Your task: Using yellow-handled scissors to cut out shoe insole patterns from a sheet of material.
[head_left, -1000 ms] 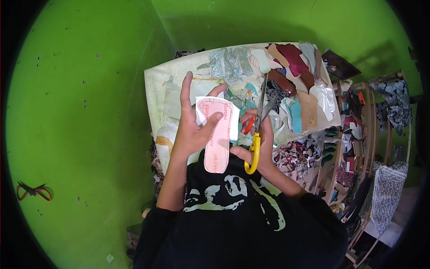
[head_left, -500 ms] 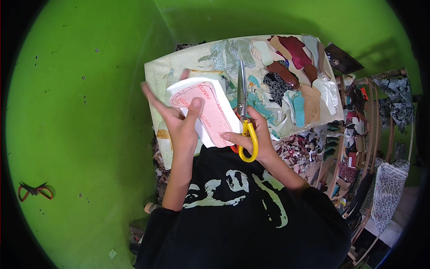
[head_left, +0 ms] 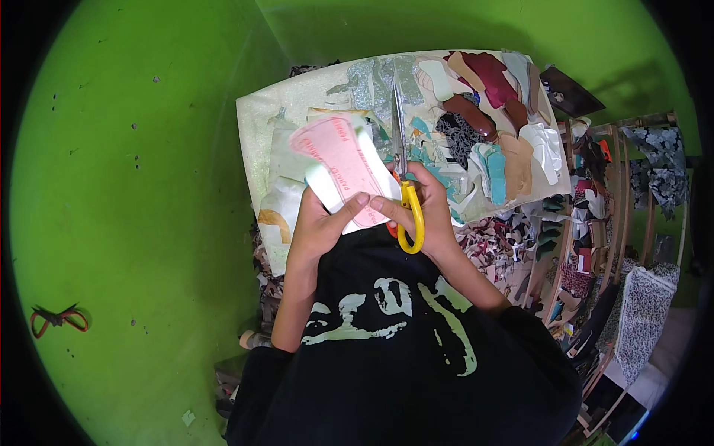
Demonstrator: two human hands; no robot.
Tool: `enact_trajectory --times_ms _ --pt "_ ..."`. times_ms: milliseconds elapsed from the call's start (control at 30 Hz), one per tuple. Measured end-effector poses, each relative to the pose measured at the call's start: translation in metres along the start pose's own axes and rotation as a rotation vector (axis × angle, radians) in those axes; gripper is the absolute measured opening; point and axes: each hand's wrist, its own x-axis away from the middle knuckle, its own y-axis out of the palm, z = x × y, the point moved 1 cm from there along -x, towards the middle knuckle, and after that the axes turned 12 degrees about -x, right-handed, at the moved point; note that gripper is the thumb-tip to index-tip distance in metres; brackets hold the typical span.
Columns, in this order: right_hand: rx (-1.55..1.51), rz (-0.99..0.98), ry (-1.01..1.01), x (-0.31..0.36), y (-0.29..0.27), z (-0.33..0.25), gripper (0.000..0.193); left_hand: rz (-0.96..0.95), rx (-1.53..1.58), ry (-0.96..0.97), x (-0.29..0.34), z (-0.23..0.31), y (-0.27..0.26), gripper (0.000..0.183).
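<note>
The left hand [head_left: 316,232] grasps the lower end of a white sheet [head_left: 327,186], its thumb pressed on top. On this sheet lies a pink sole [head_left: 343,152] with red print, its wide end pointing up and to the left, away from the person. The sole and sheet are held up in front of the chest, over the near part of the table [head_left: 256,123].

The right hand [head_left: 435,223] grips the scissors [head_left: 400,141] and also pinches the sheet's lower right corner. Its thumb lies on top, the tip just beside the left thumb's. The scissors stand at the sheet's right edge with the blades pointing away from the person; the yellow handle [head_left: 418,230] shows in full, the red one [head_left: 392,229] only in part.

On the table's right half lie a brown piece [head_left: 468,115], a maroon piece [head_left: 491,78], tan pieces [head_left: 515,167], teal pieces [head_left: 492,175] and a white piece [head_left: 541,149]. Scraps [head_left: 494,256] are heaped below its near right edge. Further right, a rack [head_left: 613,215] holds many materials, and a grey knitted cloth [head_left: 643,320] hangs at its near end.
</note>
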Motion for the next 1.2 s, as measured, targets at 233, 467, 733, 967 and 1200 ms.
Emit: enact_trajectory --times_ms 233,467,733,967,1200 --pt "0.084 -0.221 -0.082 0.013 -0.020 0.012 0.071 0.340 0.131 0.066 0.000 -0.003 -0.001 0.041" --pt "0.386 -0.289 -0.040 0.034 -0.019 0.016 0.079 0.534 -0.001 0.168 -0.001 0.004 0.005 0.038" --pt "0.441 -0.351 -0.043 0.034 -0.014 0.002 0.066 0.581 -0.140 0.140 0.001 0.002 0.012 0.031" --pt "0.392 -0.329 0.013 0.032 -0.016 0.001 0.062 0.566 -0.188 0.196 0.002 0.003 0.016 0.026" --pt "0.469 -0.336 0.177 0.034 -0.018 -0.020 0.061 0.591 -0.147 0.150 0.003 0.004 0.011 0.024"
